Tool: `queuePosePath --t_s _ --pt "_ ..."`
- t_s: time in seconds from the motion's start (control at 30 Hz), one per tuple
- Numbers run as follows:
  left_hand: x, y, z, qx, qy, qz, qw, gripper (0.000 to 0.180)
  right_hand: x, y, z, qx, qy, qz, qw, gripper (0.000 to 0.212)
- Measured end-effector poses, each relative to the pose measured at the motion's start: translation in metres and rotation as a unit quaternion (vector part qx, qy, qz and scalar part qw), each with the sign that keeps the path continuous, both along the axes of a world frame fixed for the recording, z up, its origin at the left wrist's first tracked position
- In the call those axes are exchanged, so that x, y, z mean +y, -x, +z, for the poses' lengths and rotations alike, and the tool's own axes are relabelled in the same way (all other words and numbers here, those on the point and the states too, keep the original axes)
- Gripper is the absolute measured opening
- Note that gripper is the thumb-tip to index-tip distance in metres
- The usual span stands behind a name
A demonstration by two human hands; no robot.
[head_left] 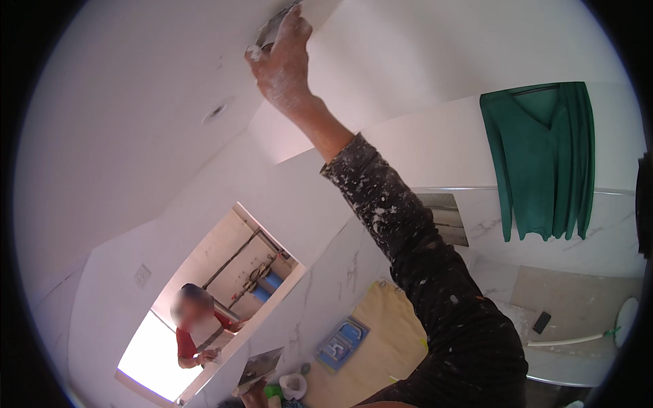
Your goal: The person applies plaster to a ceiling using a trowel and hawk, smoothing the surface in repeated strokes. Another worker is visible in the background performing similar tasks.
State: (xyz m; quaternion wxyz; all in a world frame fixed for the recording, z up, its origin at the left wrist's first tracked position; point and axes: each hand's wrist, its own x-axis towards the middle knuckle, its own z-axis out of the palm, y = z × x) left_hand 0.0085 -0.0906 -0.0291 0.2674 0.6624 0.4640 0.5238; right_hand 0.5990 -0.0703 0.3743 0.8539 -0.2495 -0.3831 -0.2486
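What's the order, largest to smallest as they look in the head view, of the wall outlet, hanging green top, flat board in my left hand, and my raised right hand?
1. Green top
2. Right hand
3. Flat board
4. Wall outlet
Apparent size only.

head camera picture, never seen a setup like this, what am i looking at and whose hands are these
There's no machine, just a person working barehanded. The only picture comes from a wide fisheye camera on the person's head, so edges bend. The raised right hand holds a dark flat tool up by the ceiling; the left hand, low in the picture, holds a flat plate. Below, a blue flat item lies on a tan surface. Another person in red is at the wall opening.
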Motion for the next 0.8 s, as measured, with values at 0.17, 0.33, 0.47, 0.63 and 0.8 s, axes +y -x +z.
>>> queuePosePath --t_s 0.17,0.33,0.47,0.63,0.8 --pt "0.004 0.007 -0.005 -0.008 0.001 -0.004 1.000 0.017 0.011 0.067 -0.005 -0.041 0.005 0.081 0.996 0.097" --pt "0.013 0.000 -0.008 -0.014 0.006 -0.015 1.000 0.018 0.020 0.119 -0.020 -0.052 -0.028 0.066 0.996 0.092" --pt "0.022 -0.011 -0.007 -0.016 0.011 -0.024 1.000 0.018 0.013 0.113 -0.043 -0.061 -0.098 0.100 0.988 0.092" --pt "0.033 -0.024 -0.007 -0.021 0.018 -0.034 0.999 0.018 -0.014 0.008 -0.060 -0.035 -0.103 -0.003 0.994 0.094" --pt "0.043 -0.035 -0.005 -0.017 0.024 -0.049 0.998 0.018 -0.047 -0.074 -0.042 -0.106 -0.067 -0.096 0.987 0.071"
